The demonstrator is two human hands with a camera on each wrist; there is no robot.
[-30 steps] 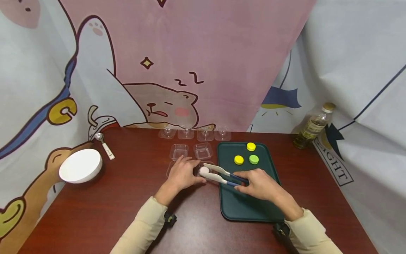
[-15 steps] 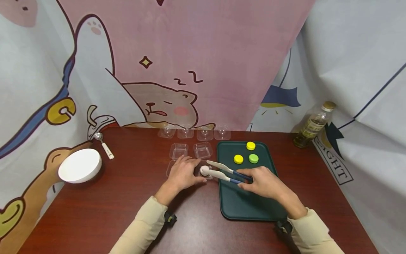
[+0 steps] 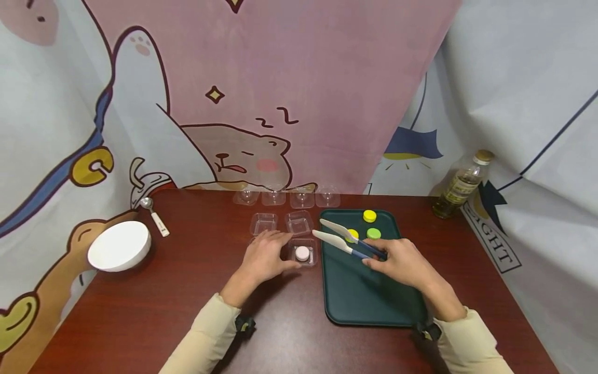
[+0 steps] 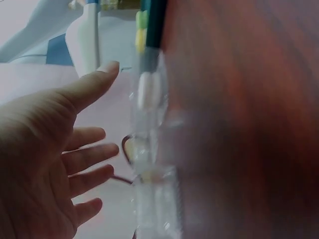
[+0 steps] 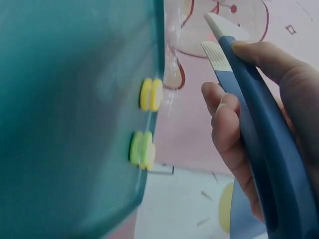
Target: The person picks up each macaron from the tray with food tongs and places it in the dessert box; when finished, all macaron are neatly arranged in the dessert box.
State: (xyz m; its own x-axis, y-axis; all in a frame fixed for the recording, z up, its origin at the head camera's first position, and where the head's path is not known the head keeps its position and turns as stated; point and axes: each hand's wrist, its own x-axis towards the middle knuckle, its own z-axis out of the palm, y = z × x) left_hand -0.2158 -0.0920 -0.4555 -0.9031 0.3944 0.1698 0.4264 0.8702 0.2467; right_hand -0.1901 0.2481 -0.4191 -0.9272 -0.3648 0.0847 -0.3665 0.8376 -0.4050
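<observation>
A pale pinkish-white macaron (image 3: 302,253) sits in a small clear plastic box (image 3: 312,261) left of the tray. Beside that box is my left hand (image 3: 265,257), fingers and thumb spread and holding nothing; the left wrist view shows a gap between this hand (image 4: 40,149) and the box. My right hand (image 3: 397,262) grips blue-handled tongs (image 3: 333,240), their white tips apart over the dark green tray (image 3: 364,301) with nothing between them. Two yellow macarons (image 3: 369,216) and a green macaron (image 3: 373,234) lie on the tray; the tongs partly cover the nearer yellow one.
More clear boxes (image 3: 263,223) stand behind the left hand, which partly hides one. Several clear domed lids (image 3: 302,197) line the table's back edge. A white bowl (image 3: 119,246) and a scoop (image 3: 155,216) lie at left; an oil bottle (image 3: 460,187) stands back right.
The tongs have opened off the pale macaron, leaving it in the box, and moved right over the tray with my right hand. My left hand has drawn slightly left from the box.
</observation>
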